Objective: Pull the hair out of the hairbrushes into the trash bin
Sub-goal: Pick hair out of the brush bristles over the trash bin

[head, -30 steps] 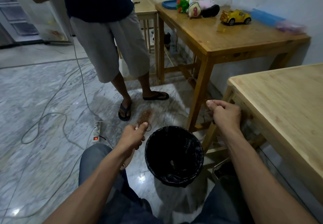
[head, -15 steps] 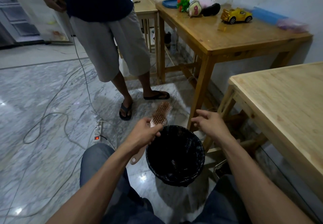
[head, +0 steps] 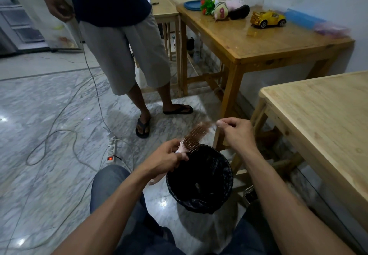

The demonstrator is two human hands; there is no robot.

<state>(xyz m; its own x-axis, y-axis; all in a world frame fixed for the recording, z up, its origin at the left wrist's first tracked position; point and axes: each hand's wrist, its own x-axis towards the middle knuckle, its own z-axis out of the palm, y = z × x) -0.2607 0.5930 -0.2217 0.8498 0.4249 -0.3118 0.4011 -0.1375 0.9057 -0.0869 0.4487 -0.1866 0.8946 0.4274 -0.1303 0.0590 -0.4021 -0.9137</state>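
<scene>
My left hand (head: 168, 158) grips the pale handle of a hairbrush (head: 196, 137), which tilts up to the right over the far rim of the black-lined trash bin (head: 226, 164). Brown hair sits among the bristles and looks blurred at the brush's tip. Just right of that tip, my right hand (head: 238, 133) has thumb and fingers pinched together, with a faint wisp of hair (head: 212, 124) between it and the brush. The bin stands on the marble floor between my knees.
A person in grey shorts and sandals (head: 123, 55) stands just beyond the bin. A power strip (head: 111, 151) and cables lie on the floor at left. A light wooden table (head: 322, 127) is close on my right; a farther table (head: 249, 43) holds toys.
My left hand brought the brush right, over the bin's rim. My right hand went from open and reaching to pinched shut beside the brush tip.
</scene>
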